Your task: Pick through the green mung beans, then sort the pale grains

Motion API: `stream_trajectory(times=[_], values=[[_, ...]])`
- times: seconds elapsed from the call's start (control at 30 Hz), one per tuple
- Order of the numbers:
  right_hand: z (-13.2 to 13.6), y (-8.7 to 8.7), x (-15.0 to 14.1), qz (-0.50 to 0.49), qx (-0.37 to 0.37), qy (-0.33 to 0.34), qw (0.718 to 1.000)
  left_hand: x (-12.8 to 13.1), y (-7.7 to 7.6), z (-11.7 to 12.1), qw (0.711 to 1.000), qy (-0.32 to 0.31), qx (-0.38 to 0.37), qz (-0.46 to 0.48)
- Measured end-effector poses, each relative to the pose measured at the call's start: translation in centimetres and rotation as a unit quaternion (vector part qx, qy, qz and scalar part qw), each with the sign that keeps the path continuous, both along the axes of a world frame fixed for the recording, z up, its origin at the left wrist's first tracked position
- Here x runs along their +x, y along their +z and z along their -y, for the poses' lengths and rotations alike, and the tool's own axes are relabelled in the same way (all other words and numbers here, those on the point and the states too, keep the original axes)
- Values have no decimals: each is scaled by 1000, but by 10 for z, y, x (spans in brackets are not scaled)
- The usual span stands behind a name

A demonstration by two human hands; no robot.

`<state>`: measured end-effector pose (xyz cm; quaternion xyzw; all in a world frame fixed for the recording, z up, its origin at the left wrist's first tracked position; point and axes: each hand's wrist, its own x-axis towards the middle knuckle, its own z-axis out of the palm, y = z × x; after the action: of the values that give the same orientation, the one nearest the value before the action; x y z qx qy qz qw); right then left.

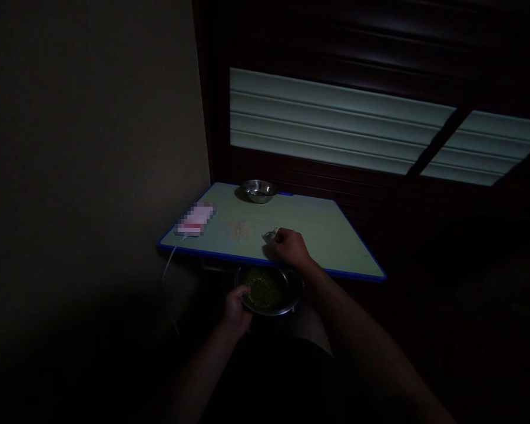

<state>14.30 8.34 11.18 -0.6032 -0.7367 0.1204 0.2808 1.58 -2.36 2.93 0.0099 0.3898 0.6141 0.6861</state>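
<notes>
My left hand (pixel 237 309) grips the left rim of a metal bowl (pixel 288 307), thumb over the edge. Small green grains (pixel 262 290), perhaps mung beans, lie inside it. The bowl is below the table's front edge, over my lap. Above the tabletop, my right hand (pixel 291 245) is closed on a small, shiny, see-through thing (pixel 269 236); its kind is too dim to make out. Just left of that hand, a loose patch of pale grains (pixel 240 229), like rice, is spread on the table.
The pale table (pixel 331 235) has a blue rim. A second metal bowl (pixel 259 192) stands at its back. A pixelated pink phone-like thing (pixel 196 219) lies on the left, with a white cable (pixel 166 265) hanging down. A wall (pixel 115 118) and a slatted dark door (pixel 335 123) border the table.
</notes>
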Motion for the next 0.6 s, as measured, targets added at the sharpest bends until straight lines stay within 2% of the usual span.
stream_trajectory(times=[0.3,0.6], values=[[-1,-1,-21,-3,-1,-58,998,-1,3,1,1000,-9,5,3],[-16,-6,-45,-69,-12,-59,996,0,-2,-1,999,-9,25,25]])
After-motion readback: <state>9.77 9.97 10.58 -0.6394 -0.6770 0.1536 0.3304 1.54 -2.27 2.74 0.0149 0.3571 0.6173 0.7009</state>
